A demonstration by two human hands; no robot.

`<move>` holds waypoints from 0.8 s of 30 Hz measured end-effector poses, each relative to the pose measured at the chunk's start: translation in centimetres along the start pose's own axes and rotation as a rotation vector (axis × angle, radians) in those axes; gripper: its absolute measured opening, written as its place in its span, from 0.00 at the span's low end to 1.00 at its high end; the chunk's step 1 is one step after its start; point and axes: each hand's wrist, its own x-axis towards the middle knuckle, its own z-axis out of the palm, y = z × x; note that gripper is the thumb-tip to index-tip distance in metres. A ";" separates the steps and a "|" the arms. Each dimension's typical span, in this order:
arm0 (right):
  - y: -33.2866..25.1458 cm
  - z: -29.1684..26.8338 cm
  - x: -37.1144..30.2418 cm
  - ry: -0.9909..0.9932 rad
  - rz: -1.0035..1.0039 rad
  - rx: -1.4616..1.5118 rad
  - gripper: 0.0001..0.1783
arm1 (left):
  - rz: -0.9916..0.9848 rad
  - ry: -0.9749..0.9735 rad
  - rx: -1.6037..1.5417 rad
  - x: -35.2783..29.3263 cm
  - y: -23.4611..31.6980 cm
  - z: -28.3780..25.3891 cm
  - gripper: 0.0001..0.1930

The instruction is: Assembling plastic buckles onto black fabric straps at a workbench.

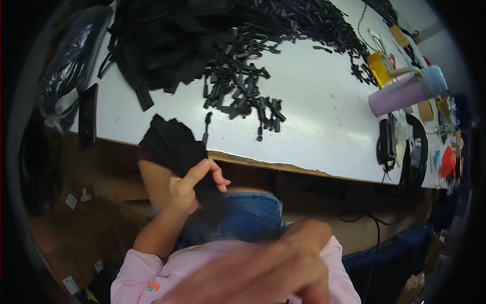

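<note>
Near the table's front edge, my left hand [188, 188] is closed on a bundle of black fabric strips [174, 144]. The bundle fans out beyond my thumb, and its other end hangs dark over my lap. One small black piece with a looped end [207, 127] lies at the table edge beside the fabric. Close to the camera, my right hand [273, 273] is raised in front of my chest. Motion smears it, so its fingers and anything in them cannot be made out.
A pile of black fabric [162, 45] covers the table's back left, beside many small black pieces [238, 81]. A plastic-wrapped bundle [71, 66] and a dark flat slab [88, 116] lie at left. At right are a lilac bottle [397, 96], yellow tape [379, 67] and black cords [416, 147].
</note>
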 end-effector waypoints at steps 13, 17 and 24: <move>-3.4 -1.6 1.0 -0.302 0.016 -0.473 0.22 | 0.039 -0.053 0.046 0.0 -0.2 -1.1 0.11; -1.4 -2.0 -0.6 -0.071 0.176 -1.088 0.12 | -0.023 -0.082 0.136 -0.9 0.4 -0.5 0.08; 3.9 -4.8 -3.7 0.002 0.160 -1.581 0.21 | -0.035 -0.191 0.084 -1.2 -0.5 -0.8 0.07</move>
